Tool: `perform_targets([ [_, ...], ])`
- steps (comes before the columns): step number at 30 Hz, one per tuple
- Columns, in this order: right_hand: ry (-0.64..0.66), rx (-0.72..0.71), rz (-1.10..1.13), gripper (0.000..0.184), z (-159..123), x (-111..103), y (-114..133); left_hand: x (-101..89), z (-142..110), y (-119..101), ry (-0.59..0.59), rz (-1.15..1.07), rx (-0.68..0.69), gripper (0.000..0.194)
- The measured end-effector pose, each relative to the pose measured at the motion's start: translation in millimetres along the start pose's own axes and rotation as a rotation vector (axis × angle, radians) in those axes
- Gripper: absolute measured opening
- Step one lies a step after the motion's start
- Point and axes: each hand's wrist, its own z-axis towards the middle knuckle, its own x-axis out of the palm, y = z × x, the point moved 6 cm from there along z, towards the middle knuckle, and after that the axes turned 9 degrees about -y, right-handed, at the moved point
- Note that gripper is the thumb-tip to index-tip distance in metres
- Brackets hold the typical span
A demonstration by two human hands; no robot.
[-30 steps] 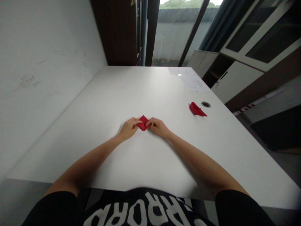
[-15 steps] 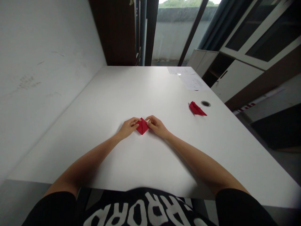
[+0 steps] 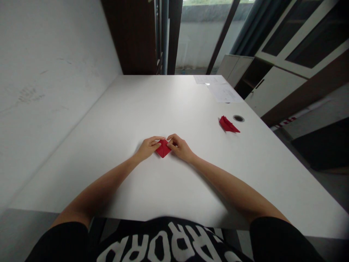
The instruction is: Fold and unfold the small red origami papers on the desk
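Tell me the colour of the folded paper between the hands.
The folded paper is red, best seen in the head view.

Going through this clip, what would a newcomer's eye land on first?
The folded red paper stands out near the middle of the white table, with the left hand and right hand at it from either side. A second folded red piece lies farther right, beside a round grommet.

On the white desk (image 3: 114, 109), the left hand (image 3: 148, 148) and right hand (image 3: 180, 148) hold a small red folded paper (image 3: 163, 149) from either side with their fingers (image 3: 159, 140). Farther right lies a second red fold (image 3: 227, 124), apparently paper, just beside a round desk grommet (image 3: 238, 118), with printed sheets (image 3: 225, 92) beyond.
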Motion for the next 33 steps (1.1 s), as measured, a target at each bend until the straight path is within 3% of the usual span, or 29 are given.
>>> perform_targets([
  [6,0.002,-0.027,-0.074,0.012,-3,2,12,0.8,-1,1,-0.008,-0.045,-0.042,0.040],
  [10,-0.038,0.005,-0.083,0.017,-3,0,10,1.5,-1,1,-0.017,-0.028,-0.023,0.047],
  [16,-0.041,0.067,-0.163,0.029,-2,-2,-2,-6.6,0,-3,-0.140,0.003,-0.032,0.036],
  [20,0.020,0.000,-0.242,0.029,-1,2,0,-5.5,0,-3,-0.112,0.070,-0.058,0.040],
  [25,0.030,-0.030,-0.280,0.027,-3,5,5,-6.1,0,2,-0.140,0.104,-0.097,0.030],
  [33,0.023,-0.028,-0.346,0.024,-2,5,0,-10.8,-2,-1,-0.204,0.251,0.002,0.032],
])
